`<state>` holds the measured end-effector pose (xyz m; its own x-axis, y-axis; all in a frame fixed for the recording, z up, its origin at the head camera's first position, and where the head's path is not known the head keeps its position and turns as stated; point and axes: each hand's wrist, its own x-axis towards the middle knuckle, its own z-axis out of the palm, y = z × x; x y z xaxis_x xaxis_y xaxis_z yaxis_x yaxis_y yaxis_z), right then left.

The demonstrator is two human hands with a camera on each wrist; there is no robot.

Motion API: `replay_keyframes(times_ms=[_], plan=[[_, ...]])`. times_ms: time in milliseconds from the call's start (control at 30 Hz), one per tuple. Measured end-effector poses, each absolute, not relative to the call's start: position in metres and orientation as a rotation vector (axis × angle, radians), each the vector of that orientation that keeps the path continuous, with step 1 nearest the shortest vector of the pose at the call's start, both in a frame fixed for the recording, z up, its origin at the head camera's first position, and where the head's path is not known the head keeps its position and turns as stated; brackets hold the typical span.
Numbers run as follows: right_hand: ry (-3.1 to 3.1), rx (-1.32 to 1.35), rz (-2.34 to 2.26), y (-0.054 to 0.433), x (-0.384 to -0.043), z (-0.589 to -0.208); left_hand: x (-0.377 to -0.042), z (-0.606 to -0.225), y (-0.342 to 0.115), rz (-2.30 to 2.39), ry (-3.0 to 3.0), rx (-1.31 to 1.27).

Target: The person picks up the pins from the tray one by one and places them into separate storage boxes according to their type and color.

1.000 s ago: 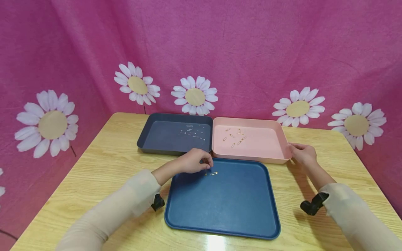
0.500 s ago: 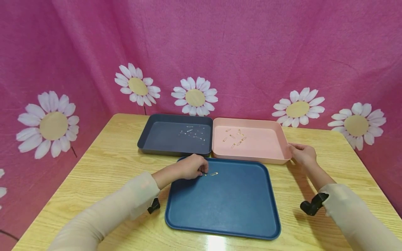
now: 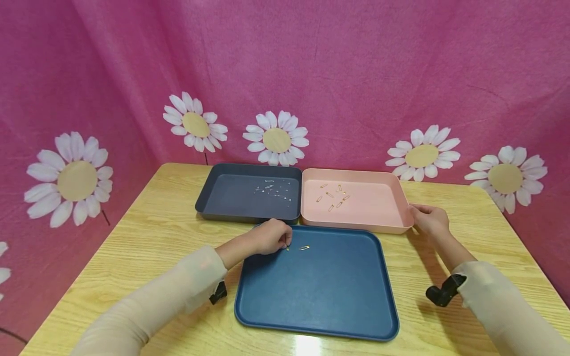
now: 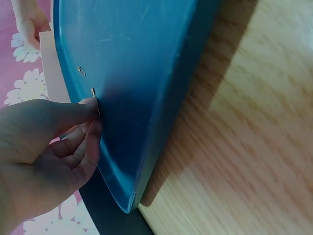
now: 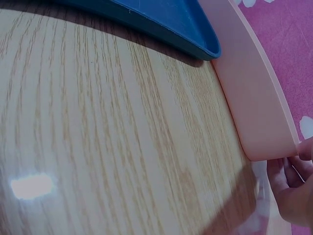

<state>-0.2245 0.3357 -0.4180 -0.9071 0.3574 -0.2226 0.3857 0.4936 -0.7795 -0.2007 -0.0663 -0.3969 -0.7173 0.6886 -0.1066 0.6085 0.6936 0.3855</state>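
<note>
My left hand (image 3: 272, 237) is at the far left part of the blue tray (image 3: 318, 291). Its thumb and fingertips pinch a gold safety pin (image 4: 93, 92), whose end sticks out past them in the left wrist view. A second gold safety pin (image 3: 304, 247) lies on the blue tray just to the right. My right hand (image 3: 431, 220) grips the near right corner of the pink tray (image 3: 378, 201), thumb at the rim and fingers against the outside wall. Several gold safety pins (image 3: 340, 204) lie in the pink tray.
Left of the pink tray stands a dark grey tray (image 3: 227, 198) with several silver safety pins (image 3: 269, 187) and smaller bits in it. All three trays sit close together on a wooden table (image 3: 147, 247). A pink flowered cloth (image 3: 347, 74) hangs behind.
My left hand has come down and slightly left onto the nearer pin, and its fingers have closed on it. The right hand stays at the pink tray's corner.
</note>
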Motion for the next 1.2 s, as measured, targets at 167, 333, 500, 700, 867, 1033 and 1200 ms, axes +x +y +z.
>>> replay_keyframes(times_ms=[167,333,500,700,867,1033,1200], plan=[[2.69,0.667,-1.413,0.335,-0.225,-0.418,-0.202,-0.397,-0.066,0.453,2.674,1.038],[2.687,0.656,-1.413,0.335,-0.224,-0.417,-0.204,-0.397,-0.064,0.339,2.695,1.019],[2.694,0.644,-1.424,0.335,-0.224,-0.417,-0.204,-0.396,-0.063,0.187,2.645,0.989],[2.679,0.645,-1.442,0.336,-0.223,-0.417,-0.203,-0.392,-0.063,0.367,2.554,0.967],[2.665,0.645,-1.448,0.336,-0.223,-0.417,-0.202,-0.391,-0.063,0.525,2.513,0.932],[2.663,0.653,-1.445,0.335,-0.223,-0.417,-0.205,-0.391,-0.061,0.647,2.464,0.918],[2.669,0.645,-1.46,0.336,-0.223,-0.418,-0.208,-0.388,-0.056,0.709,2.45,0.9]])
